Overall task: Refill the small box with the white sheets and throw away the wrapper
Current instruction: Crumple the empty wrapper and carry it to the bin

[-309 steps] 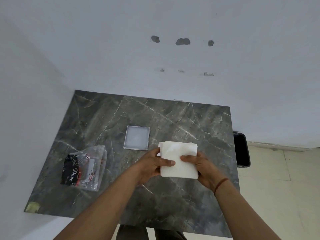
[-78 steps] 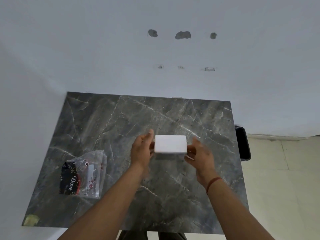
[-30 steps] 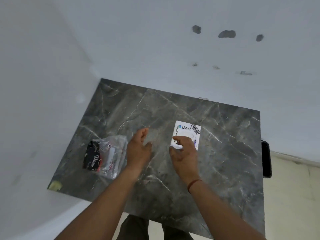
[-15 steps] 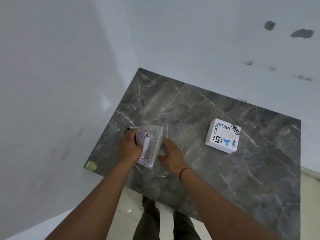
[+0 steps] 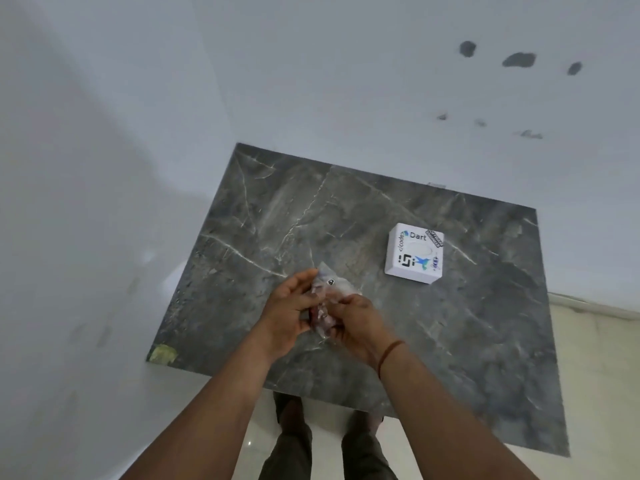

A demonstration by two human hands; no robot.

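The clear plastic wrapper [image 5: 329, 289] with dark print is crumpled between both hands, lifted above the dark marble table [image 5: 346, 220]. My left hand [image 5: 289, 311] grips its left side and my right hand [image 5: 356, 320] grips its right side, so much of it is hidden by my fingers. The small white box [image 5: 414, 252], closed, with stickers on its lid, rests on the table to the right and farther back, apart from both hands. No white sheets are visible.
White walls [image 5: 104, 168] close in the table at the left and back. A yellowish scrap [image 5: 162, 353] sits at the table's near left corner. My legs and feet [image 5: 325, 438] stand on the pale floor below the near edge.
The wrapper has been lifted off the table's left side and bunched up between both hands nearer the middle. The box stays where the right hand left it.
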